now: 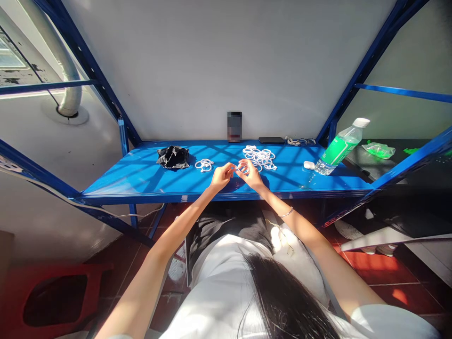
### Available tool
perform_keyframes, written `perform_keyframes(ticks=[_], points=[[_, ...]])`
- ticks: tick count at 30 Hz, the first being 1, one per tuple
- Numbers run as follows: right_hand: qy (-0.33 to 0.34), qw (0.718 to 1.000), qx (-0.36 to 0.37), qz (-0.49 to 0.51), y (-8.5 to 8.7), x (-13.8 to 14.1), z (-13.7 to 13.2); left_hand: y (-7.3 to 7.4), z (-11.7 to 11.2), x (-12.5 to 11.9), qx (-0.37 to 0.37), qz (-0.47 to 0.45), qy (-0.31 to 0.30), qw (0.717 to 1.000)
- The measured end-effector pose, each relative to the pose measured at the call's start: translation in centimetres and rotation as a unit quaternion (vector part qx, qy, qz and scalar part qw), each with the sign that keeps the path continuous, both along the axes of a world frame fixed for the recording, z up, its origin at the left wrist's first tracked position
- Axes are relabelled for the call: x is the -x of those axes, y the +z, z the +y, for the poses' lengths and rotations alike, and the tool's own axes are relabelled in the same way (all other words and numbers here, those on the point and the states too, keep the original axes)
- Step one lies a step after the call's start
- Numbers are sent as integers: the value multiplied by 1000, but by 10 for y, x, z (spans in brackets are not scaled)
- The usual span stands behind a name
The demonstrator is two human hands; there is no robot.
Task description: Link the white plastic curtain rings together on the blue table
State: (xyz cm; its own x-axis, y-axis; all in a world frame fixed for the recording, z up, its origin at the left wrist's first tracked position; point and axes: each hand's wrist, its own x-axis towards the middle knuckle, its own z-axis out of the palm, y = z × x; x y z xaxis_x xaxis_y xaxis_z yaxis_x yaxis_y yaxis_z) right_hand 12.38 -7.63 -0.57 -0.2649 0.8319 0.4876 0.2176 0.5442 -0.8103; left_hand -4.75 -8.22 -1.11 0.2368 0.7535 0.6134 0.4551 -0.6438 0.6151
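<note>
My left hand (221,176) and my right hand (251,173) meet above the front of the blue shelf (141,176). Both pinch one small white plastic ring (240,168) between their fingertips. Just behind my right hand lies a pile of several white rings (261,157). To the left of my left hand sits a smaller cluster of white rings (204,165). A thin bracelet circles my right wrist.
A crumpled black bag (173,157) lies at the left. At the back wall stand a small dark box (234,127), a phone (271,140) and a cable (300,141). A green-labelled water bottle (339,147) leans at the right beside a small white case (309,165). A red stool (52,296) stands below left.
</note>
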Motion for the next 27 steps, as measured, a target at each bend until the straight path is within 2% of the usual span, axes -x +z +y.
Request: perform_keyframes(ticks=[13, 27], points=[[-14, 999, -34, -7, -3, 0, 3, 0, 0, 1, -15, 31, 12, 999], [-1, 1000, -26, -8, -2, 0, 2, -5, 4, 1, -31, 27, 26, 999]])
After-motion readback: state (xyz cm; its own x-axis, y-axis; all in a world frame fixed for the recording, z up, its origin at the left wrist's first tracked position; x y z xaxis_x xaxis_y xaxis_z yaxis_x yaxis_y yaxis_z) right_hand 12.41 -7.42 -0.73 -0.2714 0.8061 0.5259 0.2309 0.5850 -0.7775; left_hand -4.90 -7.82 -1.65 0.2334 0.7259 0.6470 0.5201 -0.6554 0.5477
